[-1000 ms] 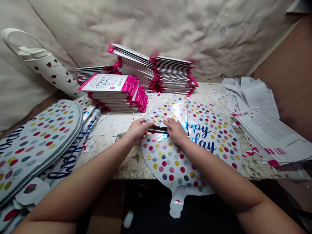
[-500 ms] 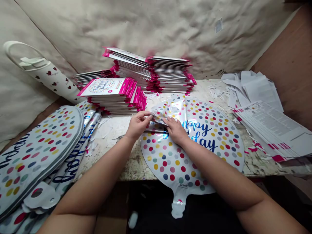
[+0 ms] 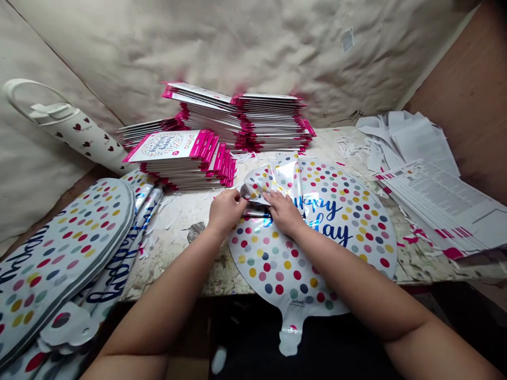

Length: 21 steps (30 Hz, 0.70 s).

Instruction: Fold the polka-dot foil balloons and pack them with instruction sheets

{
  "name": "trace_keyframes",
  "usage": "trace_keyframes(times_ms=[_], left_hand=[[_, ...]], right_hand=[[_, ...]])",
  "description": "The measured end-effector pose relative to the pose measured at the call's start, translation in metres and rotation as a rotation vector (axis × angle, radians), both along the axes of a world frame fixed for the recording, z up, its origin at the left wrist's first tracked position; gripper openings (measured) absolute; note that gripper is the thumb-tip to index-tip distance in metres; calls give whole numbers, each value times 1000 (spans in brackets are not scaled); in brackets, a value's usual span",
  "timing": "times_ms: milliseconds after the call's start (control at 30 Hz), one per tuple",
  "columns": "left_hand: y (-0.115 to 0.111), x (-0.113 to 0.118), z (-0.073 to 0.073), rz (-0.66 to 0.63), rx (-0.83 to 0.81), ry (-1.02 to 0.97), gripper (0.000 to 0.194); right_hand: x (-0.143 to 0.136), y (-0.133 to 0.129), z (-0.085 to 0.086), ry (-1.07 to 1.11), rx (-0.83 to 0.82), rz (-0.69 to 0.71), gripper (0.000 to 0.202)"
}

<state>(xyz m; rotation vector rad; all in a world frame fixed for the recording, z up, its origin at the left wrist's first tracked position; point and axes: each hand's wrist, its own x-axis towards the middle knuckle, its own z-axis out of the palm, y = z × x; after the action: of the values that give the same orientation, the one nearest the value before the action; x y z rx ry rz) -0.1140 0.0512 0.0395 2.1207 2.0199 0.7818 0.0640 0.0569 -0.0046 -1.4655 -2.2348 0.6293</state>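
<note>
Pinching the folded flap of the foil balloon (image 3: 277, 258): left hand (image 3: 227, 211) | right hand (image 3: 285, 212): fingers loosely spread on top, apparently to stop slipping | balloon: across worktop's (image 3: 170, 232) front edge, neck overhanging.

Beyond and left of the left grip (image 3: 227, 211), a white heart-print bottle (image 3: 85, 134) leans, its carry loop uppermost. Well to the right of the right grip (image 3: 284, 214) lie printed sheets (image 3: 439, 203) with pink markings — loose white paper (image 3: 420, 140) just behind them. Paper shreds (image 3: 350, 148) litter the tabletop (image 3: 332, 138) beyond the right grip. Farther back — creased beige sheeting (image 3: 253, 47) bearing a small pale label (image 3: 347, 40).
</note>
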Motion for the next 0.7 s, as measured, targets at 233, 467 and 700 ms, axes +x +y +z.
trace_keyframes(times_ms=[233,467,700], left_hand=[[7,-15,13,-235,-65,-723,18],[12,-38,17,-160,-755,-1137,26],[7,-26,12,31,-777,-1194,18]], right_hand=[[2,0,-1,94,1,-42,46],[2,0,0,32,3,-34,50],[-1,0,-2,-87,38,-6,53]])
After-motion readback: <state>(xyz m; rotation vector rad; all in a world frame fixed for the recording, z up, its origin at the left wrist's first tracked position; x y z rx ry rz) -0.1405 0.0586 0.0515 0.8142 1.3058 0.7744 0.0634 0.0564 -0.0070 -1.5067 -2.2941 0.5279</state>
